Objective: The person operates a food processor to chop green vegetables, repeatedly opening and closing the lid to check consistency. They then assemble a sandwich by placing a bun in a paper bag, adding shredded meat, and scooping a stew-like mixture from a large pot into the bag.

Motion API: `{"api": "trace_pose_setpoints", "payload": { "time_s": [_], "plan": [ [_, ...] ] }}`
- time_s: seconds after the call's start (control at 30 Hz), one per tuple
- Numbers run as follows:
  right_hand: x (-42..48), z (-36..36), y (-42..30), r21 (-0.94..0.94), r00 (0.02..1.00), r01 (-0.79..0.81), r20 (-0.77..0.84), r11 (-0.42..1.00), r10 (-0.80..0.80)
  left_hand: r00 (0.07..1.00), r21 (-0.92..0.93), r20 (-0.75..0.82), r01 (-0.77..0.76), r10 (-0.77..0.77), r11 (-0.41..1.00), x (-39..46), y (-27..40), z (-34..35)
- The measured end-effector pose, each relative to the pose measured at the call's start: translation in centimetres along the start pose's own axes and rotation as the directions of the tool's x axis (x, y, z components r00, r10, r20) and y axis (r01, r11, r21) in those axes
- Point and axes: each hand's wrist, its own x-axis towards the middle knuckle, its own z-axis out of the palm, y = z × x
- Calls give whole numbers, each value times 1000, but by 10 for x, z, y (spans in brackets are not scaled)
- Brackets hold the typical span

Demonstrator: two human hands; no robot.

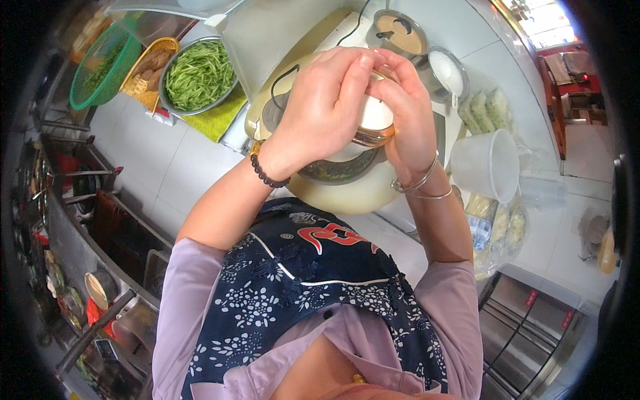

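Both hands are cupped over the white motor head (377, 116) of what looks like an electric food chopper, which has a copper-coloured band. My left hand (324, 102) lies on its top and left side, fingers meeting those of the other hand. From the right, my right hand (407, 97) wraps the head, thumb across the top. Under it sits a chopper bowl (340, 172) with greenish bits showing through its lower wall. The bowl stands on a thick, pale yellow round board (345, 199). A black cord (280, 82) curves beside my left hand.
Left of the board are a metal bowl of shredded green vegetable (201, 75), a wicker basket (141, 80) and a green plastic colander (90, 95). At right stand a pot of brown sauce (400, 32), a container of white granules (446, 70) and a translucent plastic tub (482, 162).
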Motion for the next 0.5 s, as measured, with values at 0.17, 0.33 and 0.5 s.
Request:
{"api": "trace_pose_setpoints", "payload": {
  "time_s": [0.17,0.33,0.5],
  "plan": [
    [0,-1,2,6,1000,-3,3,1000,3,996,34,72,46,-49,998,-1,3,-4],
    [0,-1,0,19,1000,-12,15,1000,11,992,55,114,53,-59,997,-1,3,-7],
    [3,-8,1,-42,998,-4,70,999,7,991,69,119,55,-63,996,0,4,-8]
  ]
}}
